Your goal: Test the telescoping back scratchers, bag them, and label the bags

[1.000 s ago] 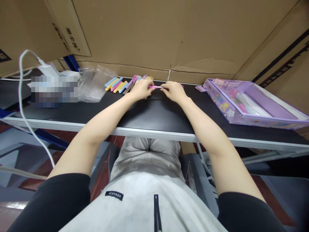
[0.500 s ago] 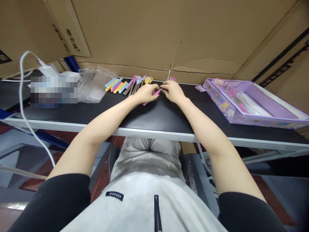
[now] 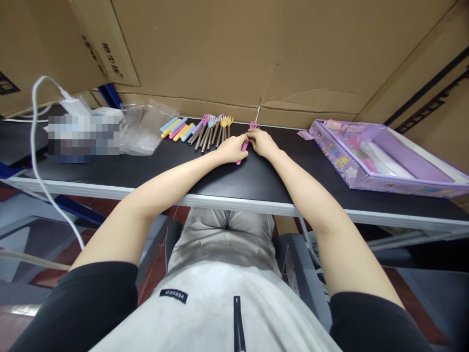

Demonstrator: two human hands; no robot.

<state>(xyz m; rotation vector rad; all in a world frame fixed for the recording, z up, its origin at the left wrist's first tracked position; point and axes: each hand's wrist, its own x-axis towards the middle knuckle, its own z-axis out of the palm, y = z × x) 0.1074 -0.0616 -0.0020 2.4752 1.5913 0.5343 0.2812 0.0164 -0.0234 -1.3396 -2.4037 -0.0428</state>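
Note:
Both my hands meet at the middle of the black table (image 3: 234, 171). My left hand (image 3: 231, 150) and my right hand (image 3: 261, 142) are closed together on a pink hand-shaped stick (image 3: 245, 144); its handle pokes out below my left fingers and its pink claw head shows above my right hand. Just left of my hands lies a row of several metal sticks with coloured claw heads (image 3: 210, 131). Further left is a small pile of pastel handles (image 3: 177, 129).
Clear plastic bags (image 3: 141, 128) lie at the back left, beside a white charger and cable (image 3: 69, 105). A purple stationery gift box (image 3: 370, 154) stands open at the right. Cardboard boxes (image 3: 234, 49) wall off the back of the table.
The pink stick has swung from lying crosswise to pointing away from me. My hands moved slightly nearer and to the right, uncovering the row of metal sticks.

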